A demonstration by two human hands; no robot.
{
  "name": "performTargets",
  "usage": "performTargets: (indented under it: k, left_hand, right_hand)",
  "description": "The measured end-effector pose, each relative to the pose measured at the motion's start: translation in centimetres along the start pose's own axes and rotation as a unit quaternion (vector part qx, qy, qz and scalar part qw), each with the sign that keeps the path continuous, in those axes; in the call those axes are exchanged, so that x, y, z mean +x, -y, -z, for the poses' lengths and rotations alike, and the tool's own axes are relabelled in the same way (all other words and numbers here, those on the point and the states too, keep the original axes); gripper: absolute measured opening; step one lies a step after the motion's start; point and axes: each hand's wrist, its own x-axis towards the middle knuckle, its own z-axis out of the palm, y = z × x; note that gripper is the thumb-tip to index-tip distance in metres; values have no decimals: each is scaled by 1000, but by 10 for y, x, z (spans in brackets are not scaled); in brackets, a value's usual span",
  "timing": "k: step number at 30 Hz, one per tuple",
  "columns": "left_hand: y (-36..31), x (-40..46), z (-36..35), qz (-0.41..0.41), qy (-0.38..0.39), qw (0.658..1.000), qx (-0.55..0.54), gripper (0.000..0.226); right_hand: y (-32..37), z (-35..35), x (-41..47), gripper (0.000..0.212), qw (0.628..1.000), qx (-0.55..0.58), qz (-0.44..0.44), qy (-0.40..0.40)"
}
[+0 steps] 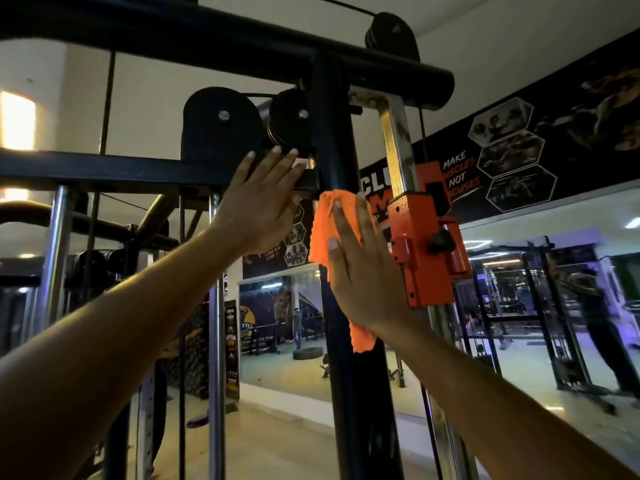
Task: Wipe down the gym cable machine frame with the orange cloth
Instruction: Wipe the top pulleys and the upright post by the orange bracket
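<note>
The black cable machine frame (337,133) rises through the middle of the view as a thick upright post under a black crossbar. My right hand (360,268) lies flat with straight fingers on the orange cloth (320,233) and presses it against the post. Part of the cloth hangs out below my wrist. My left hand (261,199) is raised with straight fingers, its fingertips touching the frame just under the black pulleys (221,126). Neither hand curls round anything.
An orange sliding carriage (424,244) sits on a chrome guide rail (398,147) right of the post. Chrome rods and black bars stand at the left. Wall mirrors (540,306) and a black gym banner (512,150) fill the background, with pale floor below.
</note>
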Motion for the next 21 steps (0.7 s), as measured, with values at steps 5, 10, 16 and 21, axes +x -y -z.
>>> performTargets:
  k: [5,10,16,21]
  left_hand:
    - [-8,-1,-2,23,-2,1000,-4,70]
    - [-20,-11,-6,50,-13,998,-28,66]
    - [-49,-48,-1,1,-59,984,-171,40]
    - [-60,-38,3,136,-85,934,-319,24]
  right_hand:
    - [-7,7,30,63,999,30,-1,17]
    - [-9,2,19,62,999,50,12,-13]
    - [-18,0,-37,63,999,42,29,15]
    - [-14,5,15,64,999,25,40,15]
